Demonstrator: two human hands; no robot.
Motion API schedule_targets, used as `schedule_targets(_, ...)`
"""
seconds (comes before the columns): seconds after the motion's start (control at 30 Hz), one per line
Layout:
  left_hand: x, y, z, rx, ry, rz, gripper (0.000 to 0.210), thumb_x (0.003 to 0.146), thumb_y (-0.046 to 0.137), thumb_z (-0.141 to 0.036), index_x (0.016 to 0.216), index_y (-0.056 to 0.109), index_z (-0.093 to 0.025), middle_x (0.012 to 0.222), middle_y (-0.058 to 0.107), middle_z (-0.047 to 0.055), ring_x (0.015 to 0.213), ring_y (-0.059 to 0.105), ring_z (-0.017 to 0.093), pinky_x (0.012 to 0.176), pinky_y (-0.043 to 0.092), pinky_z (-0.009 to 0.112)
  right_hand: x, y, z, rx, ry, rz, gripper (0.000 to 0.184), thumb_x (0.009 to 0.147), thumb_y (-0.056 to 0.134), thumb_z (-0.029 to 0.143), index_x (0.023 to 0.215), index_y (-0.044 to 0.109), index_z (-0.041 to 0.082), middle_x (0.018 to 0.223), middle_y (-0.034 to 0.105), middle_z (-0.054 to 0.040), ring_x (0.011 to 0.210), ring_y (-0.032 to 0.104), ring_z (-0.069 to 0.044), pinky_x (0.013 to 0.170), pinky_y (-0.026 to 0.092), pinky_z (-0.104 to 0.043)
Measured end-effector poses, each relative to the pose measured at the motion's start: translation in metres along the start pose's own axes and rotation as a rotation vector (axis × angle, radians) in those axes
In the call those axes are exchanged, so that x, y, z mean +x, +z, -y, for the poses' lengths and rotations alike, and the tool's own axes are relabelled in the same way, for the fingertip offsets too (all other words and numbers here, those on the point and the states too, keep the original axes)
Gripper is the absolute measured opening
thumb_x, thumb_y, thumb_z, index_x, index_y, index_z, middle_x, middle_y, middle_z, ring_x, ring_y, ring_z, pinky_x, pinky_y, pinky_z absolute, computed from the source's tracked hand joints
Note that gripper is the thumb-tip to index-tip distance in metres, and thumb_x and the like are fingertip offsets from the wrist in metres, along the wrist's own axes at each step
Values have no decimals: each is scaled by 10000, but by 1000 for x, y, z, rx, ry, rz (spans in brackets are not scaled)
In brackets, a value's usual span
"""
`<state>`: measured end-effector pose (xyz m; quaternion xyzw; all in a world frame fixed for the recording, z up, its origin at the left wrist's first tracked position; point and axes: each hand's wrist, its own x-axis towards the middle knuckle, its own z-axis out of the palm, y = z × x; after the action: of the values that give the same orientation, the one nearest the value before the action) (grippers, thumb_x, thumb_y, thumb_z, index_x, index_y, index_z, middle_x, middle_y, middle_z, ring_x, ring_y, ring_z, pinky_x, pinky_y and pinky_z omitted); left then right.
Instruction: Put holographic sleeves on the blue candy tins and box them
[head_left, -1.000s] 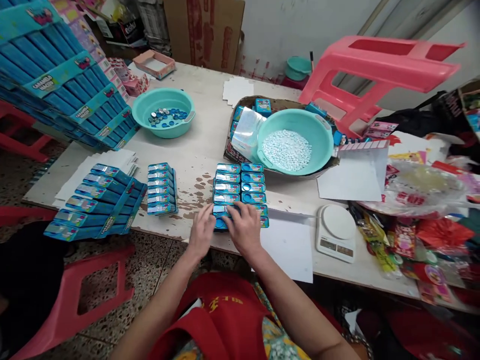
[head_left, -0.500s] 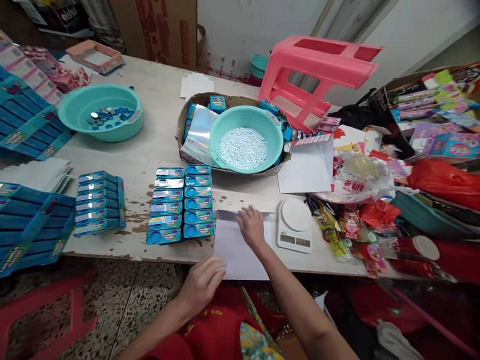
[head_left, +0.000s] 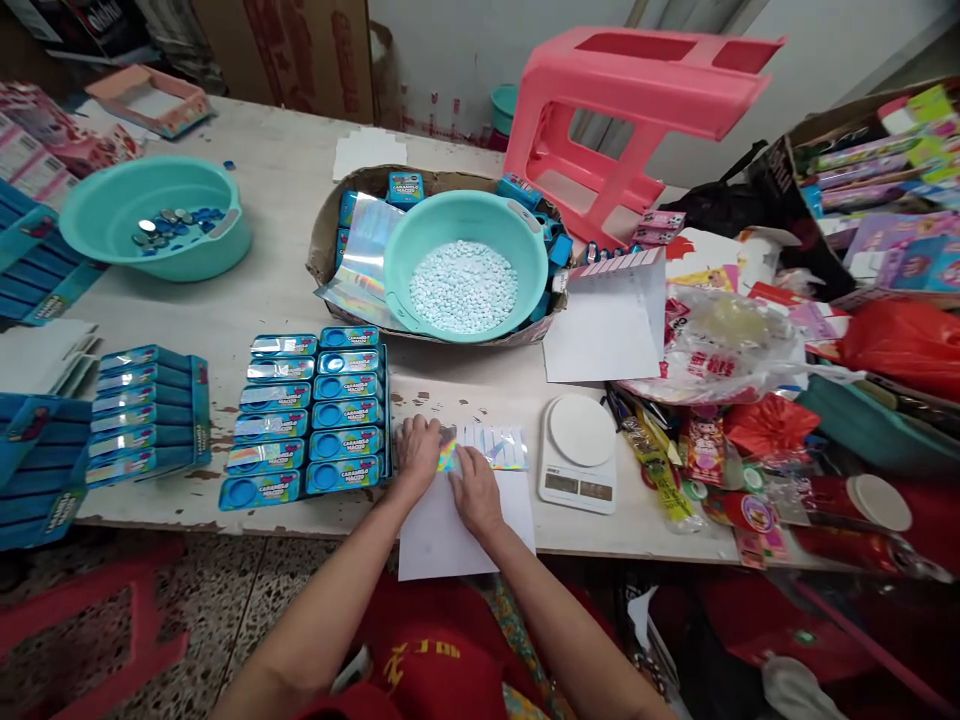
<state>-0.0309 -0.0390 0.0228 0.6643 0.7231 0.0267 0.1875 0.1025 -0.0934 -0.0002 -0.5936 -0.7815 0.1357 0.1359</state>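
A white sheet (head_left: 450,550) lies flat at the table's front edge. Along its far edge runs a shiny rainbow strip (head_left: 502,447) with pale bars; it looks like the sheet's own face folded over. My left hand (head_left: 420,452) is closed at the strip's left end, fingers bent, close beside the blue boxes. Pressed on the strip's middle are the fingertips of my right hand (head_left: 476,488), thumb near the fingers. To the left stand two columns of blue candy boxes (head_left: 346,414), some with a shiny strip on top. A white digital scale (head_left: 577,455) is to the right.
Behind the sheet, a turquoise basin (head_left: 469,210) of pale candies sits on a cardboard box (head_left: 330,250). Another basin (head_left: 225,250) holds small blue and silver pieces. An overturned pink stool (head_left: 637,90) and piled packaging (head_left: 720,350) occupy the right side.
My left hand has moved up from the sheet's near left edge to its far left corner. The far edge now shows its rainbow strip. The view has shifted slightly right.
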Motion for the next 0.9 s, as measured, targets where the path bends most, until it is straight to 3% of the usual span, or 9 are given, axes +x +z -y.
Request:
schedule_targets(0.07, 0, -1, 3, -17, 10, 10, 232, 887, 413, -289, 980, 611, -211, 980, 544, 83, 976, 470, 238, 839, 346, 375, 16, -3, 3, -45, 57, -34, 511, 879, 450, 266, 1370, 349, 165, 1335, 433, -164, 1192, 401, -292, 938, 366, -454)
schedule_targets(0.17, 0, 0, 4, -30, 11, 14, 244, 895, 397, -321, 952, 617, -232, 953, 564, 64, 944, 477, 220, 801, 330, 346, 31, -2, 5, -113, 20, 9, 524, 884, 453, 327, 1382, 338, 209, 1420, 352, -124, 1277, 293, -324, 972, 296, -488)
schedule_targets(0.3, 1, 4, 5, -40, -13, 39, 240, 895, 395, -300, 926, 619, -219, 950, 580, 62, 922, 486, 210, 759, 324, 323, 22, 8, 2, -166, -75, 71, 509, 912, 394, 329, 1396, 310, 195, 1449, 316, -89, 1341, 195, -302, 1041, 176, -492)
schedule_targets(0.47, 2, 10, 7, -44, -14, 50, 226, 886, 410, -291, 920, 621, -217, 946, 574, 70, 925, 475, 216, 756, 322, 330, 7, -2, 0, -121, -138, 8, 331, 905, 432, 304, 1195, 531, 180, 1376, 427, -103, 1314, 263, -292, 1028, 208, -472)
schedule_targets(0.57, 3, 10, 7, -43, -7, 33, 234, 888, 402, -263, 928, 626, -211, 959, 567, 88, 959, 461, 229, 798, 318, 359, 6, -32, 3, -24, -140, -27, 192, 908, 432, 261, 909, 602, 172, 1034, 636, -104, 1074, 505, -245, 898, 354, -391)
schedule_targets(0.63, 3, 7, 6, -66, -12, 28, 242, 887, 399, -241, 926, 635, -205, 966, 565, 102, 985, 454, 242, 832, 317, 389, 4, -61, 7, 73, -104, -37, 185, 910, 432, 251, 818, 574, 176, 805, 633, -62, 837, 561, -193, 765, 404, -326)
schedule_targets(0.7, 2, -1, 2, -154, -28, 10, 237, 879, 413, -226, 933, 643, -203, 1009, 564, 114, 1033, 441, 261, 875, 310, 425, 1, -93, 12, 196, -42, -61, 156, 902, 456, 260, 806, 549, 180, 744, 600, -36, 733, 547, -160, 695, 413, -288)
schedule_targets(0.8, -12, -30, -8, -550, 2, -35, 265, 893, 395, -244, 1035, 617, -212, 1135, 554, 107, 1127, 420, 252, 949, 299, 428, -3, -138, 24, 373, 81, -101, 128, 874, 515, 294, 807, 535, 187, 751, 584, -15, 715, 544, -139, 683, 422, -264)
schedule_targets(0.9, -45, -72, -16, -1184, 128, 107, 358, 922, 314, -323, 1208, 498, -210, 1191, 558, 91, 1100, 489, 194, 915, 380, 354, -4, -168, 40, 486, 186, -91, 158, 846, 554, 335, 779, 539, 193, 731, 580, 0, 693, 545, -135, 671, 423, -260)
